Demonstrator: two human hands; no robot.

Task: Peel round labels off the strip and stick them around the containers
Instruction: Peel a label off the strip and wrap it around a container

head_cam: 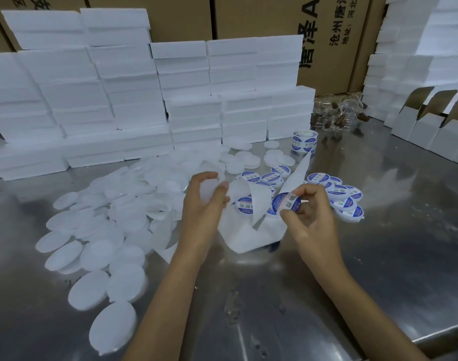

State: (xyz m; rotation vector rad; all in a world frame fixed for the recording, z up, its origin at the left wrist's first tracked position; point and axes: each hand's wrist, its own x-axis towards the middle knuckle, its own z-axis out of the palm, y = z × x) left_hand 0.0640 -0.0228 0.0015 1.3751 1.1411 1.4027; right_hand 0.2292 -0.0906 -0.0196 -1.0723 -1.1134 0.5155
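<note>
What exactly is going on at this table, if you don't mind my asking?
A person is labelling small round white containers on a steel table. The left hand holds a plain white container, while the right hand pinches a round blue label at the end of the white backing strip. Unlabelled containers lie heaped to the left, labelled containers sit to the right, and a label roll rests further back.
</note>
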